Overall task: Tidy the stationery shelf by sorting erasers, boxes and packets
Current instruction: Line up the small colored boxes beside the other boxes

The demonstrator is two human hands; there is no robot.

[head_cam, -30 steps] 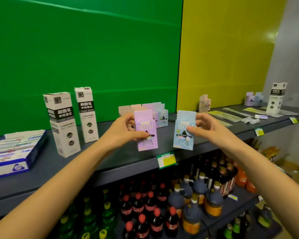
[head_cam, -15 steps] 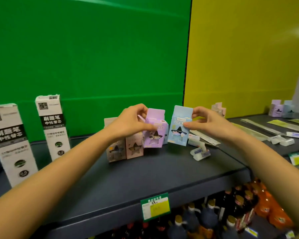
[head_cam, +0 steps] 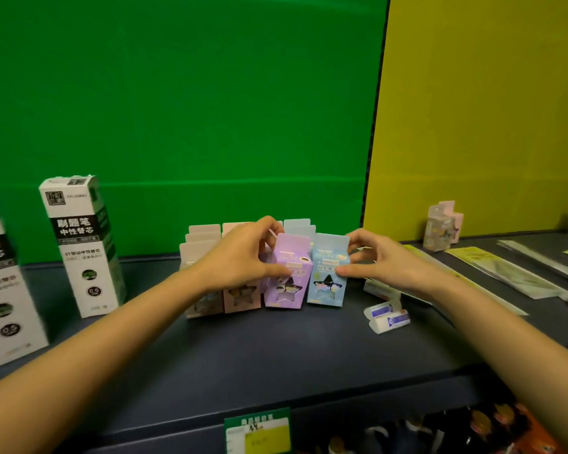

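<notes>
Purple box point(head_cam: 287, 273) and blue box point(head_cam: 328, 271) stand touching on the shelf point(head_cam: 276, 348), fronting the pastel rows point(head_cam: 204, 244), long axes near vertical; left hand point(head_cam: 243, 253) pinches the purple from its left, right hand point(head_cam: 377, 260) the blue from its right.

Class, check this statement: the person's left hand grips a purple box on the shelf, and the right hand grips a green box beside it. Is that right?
Not quite. The right hand grips a blue box, not a green one, as the head view shows. The left hand does grip the purple box beside it.
</notes>
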